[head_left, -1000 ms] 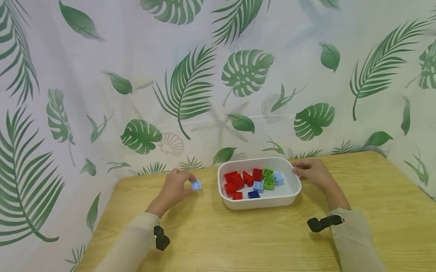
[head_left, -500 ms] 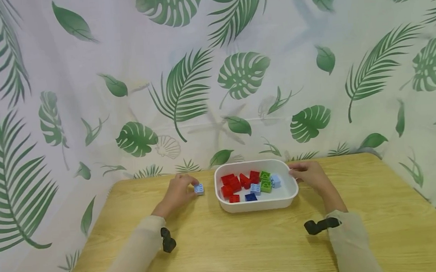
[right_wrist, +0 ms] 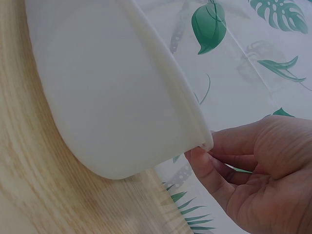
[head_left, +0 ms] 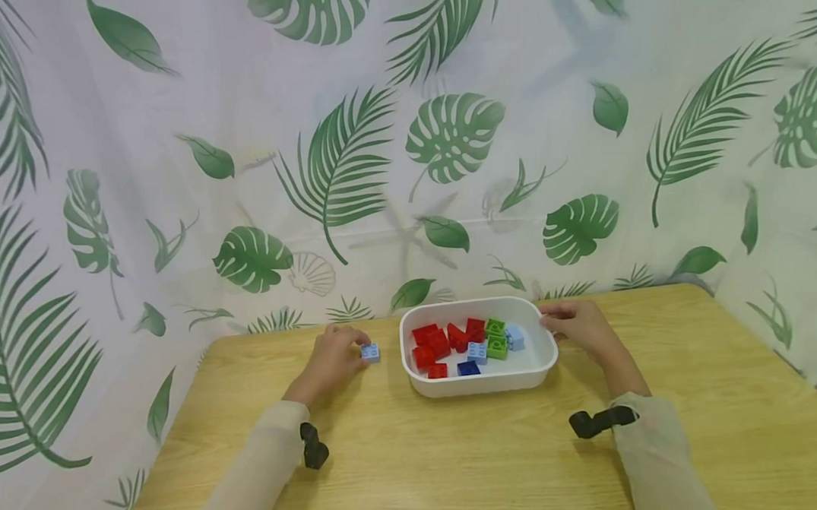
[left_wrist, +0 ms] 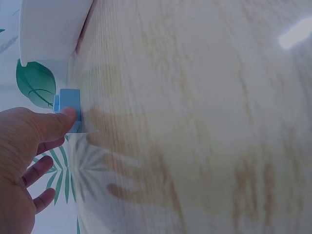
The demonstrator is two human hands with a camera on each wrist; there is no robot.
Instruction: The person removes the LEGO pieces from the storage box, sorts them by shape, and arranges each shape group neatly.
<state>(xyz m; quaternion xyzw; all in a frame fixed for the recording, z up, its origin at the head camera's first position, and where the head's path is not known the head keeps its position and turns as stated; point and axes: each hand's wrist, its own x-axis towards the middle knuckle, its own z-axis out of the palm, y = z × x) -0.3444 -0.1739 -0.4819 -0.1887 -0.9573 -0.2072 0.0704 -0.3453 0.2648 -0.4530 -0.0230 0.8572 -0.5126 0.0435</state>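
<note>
A light blue toy building brick [head_left: 369, 352] with studs on top sits on the table, left of a white tray [head_left: 448, 385]. My left hand [head_left: 332, 360] holds that brick by its side. In the left wrist view, the thumb of the left hand [left_wrist: 24, 151] presses the brick [left_wrist: 72, 97], while the other fingers are partly spread. On the tray's right end, my right hand [head_left: 581, 325] pinches the rim between thumb and fingers. The right wrist view has the right hand [right_wrist: 258, 170] at a corner of the tray [right_wrist: 107, 97], whose inside is hidden there.
Inside the tray lie several red bricks [head_left: 437, 343], green bricks [head_left: 497, 347], light blue bricks [head_left: 477, 352] and a dark blue brick [head_left: 468, 369]. A leaf-printed cloth [head_left: 378, 188] hangs behind the wooden table [head_left: 445, 459].
The left hand and its light blue brick have shifted slightly right, nearer the tray, and then stayed almost still. The right hand keeps its hold on the rim. The head view has shifted a little.
</note>
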